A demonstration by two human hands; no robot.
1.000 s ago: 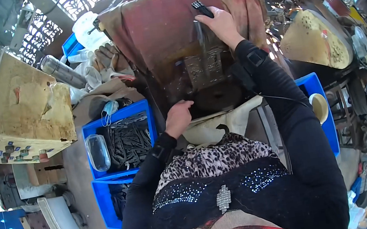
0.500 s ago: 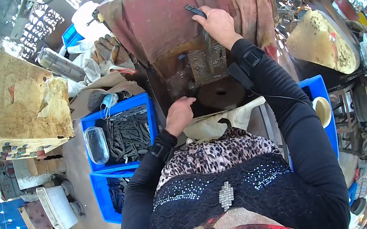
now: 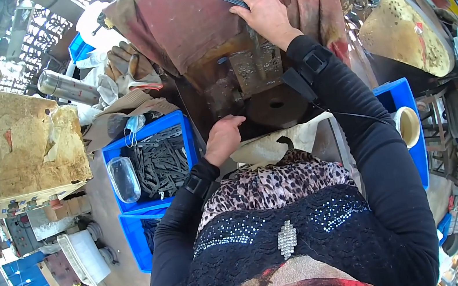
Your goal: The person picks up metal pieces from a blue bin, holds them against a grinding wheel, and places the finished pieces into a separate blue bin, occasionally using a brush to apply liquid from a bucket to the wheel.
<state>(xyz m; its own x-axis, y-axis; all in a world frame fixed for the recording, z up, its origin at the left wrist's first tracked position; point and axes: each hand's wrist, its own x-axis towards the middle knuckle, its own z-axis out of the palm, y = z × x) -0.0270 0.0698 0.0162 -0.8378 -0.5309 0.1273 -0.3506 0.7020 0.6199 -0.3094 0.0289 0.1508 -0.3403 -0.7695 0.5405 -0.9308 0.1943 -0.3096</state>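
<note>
**Right hand [image 3: 267, 19] Pinches a Dark Piece [image 3: 231, 0]**

The right hand holds the dark piece between its thumb and fingers. The piece is thin and sticks out to the left, in front of a big red cloth [image 3: 193, 16]. I can't tell if it is one piece or a few stacked together.

The left hand [image 3: 223, 141] is lower down. Its fingers are curled in, and one finger points to the right. I can't tell if anything is inside it. It is near a round brown plate [image 3: 269, 114] with a hole in the middle. A wet, dirty metal block [image 3: 257, 72] sits just behind the plate, below the cloth.

On the left is a blue bin [image 3: 188, 140] full of dark strips [image 3: 159, 167]. A clear tub [image 3: 123, 180] lies at the bin's left side, and a light blue face mask [image 3: 134, 124] hangs at its back edge. On the right, a cream pot [image 3: 407, 126] is at another blue box [image 3: 419, 166]. Work gloves [image 3: 130, 63] lie left of the cloth, near a silver bottle [image 3: 66, 87].
</note>
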